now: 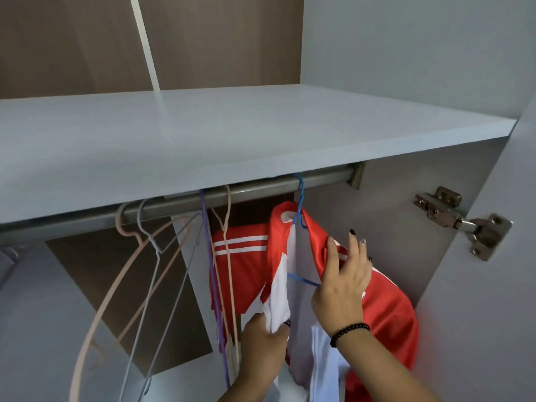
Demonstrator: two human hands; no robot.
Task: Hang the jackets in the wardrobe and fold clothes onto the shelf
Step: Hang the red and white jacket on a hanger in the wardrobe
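A red and white jacket (385, 311) hangs on a blue hanger (298, 195) hooked over the metal rail (261, 190) under the grey shelf (232, 134). My left hand (265, 340) grips the jacket's white front edge low down. My right hand (345, 282), with a black bead bracelet at the wrist, holds the red right front panel near the collar, thumb on the cloth and fingers spread. The jacket's front is open, and the hanger's blue bar shows between the two panels.
Several bare hangers hang to the left on the rail: a pink one (121, 224), a grey one (156, 248), a purple one (208, 256) and a beige one (227, 227). The wardrobe door with its metal hinge (461, 221) stands at the right.
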